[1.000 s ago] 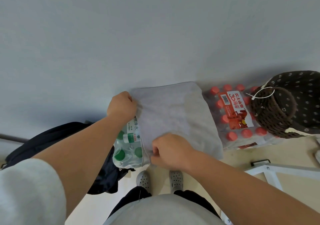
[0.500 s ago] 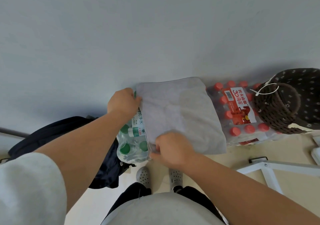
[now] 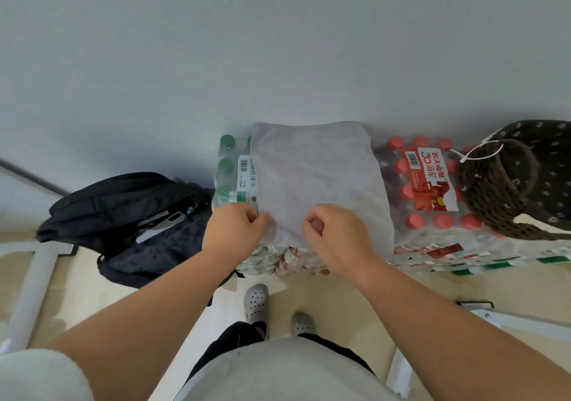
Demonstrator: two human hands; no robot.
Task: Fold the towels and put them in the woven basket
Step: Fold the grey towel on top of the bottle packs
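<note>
A grey towel (image 3: 315,172) lies folded flat on top of shrink-wrapped bottle packs against the wall. My left hand (image 3: 234,230) pinches its near left corner. My right hand (image 3: 336,234) pinches the near edge close to the middle, fingers curled on the cloth. The dark woven basket (image 3: 494,196) with a dotted brown lining stands at the right on the bottle packs, a white tag tied to its handle. What the basket holds is hidden.
A pack of green-capped bottles (image 3: 230,172) lies under the towel's left side, and a pack of red-capped bottles (image 3: 426,190) sits between towel and basket. A black backpack (image 3: 129,215) lies on the floor at the left. White metal frames (image 3: 31,292) stand at both sides.
My left hand has come from the towel's far left corner down to its near left corner, beside my right hand. The view has tilted down, showing more floor.
</note>
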